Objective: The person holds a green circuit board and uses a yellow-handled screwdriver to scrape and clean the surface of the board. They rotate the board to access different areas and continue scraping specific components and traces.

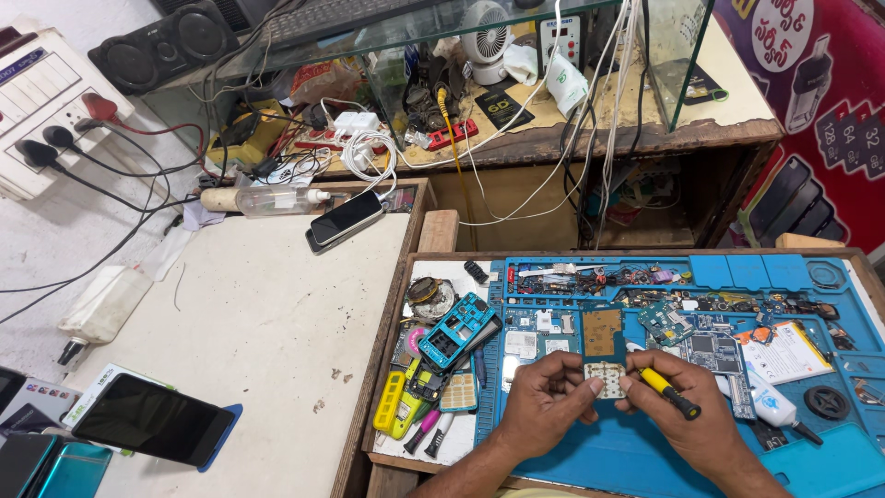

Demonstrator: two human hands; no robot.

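My left hand (544, 398) pinches a small pale keypad sheet (605, 378) over the blue work mat (590, 456). My right hand (687, 415) grips a yellow-and-black screwdriver (668, 391), its tip pointing at the sheet's right edge. Just beyond the hands lies a brown circuit board (601, 332). A blue phone frame (456, 329) rests at the mat's left edge, above a yellow phone shell (396, 406).
Small parts and circuit boards (710, 350) crowd the mat's back. A white glue bottle (770, 406) lies right of my right hand. Phones (346, 219) (152, 420) lie on the white table (267, 323). Cables hang from the cluttered shelf (553, 138) behind.
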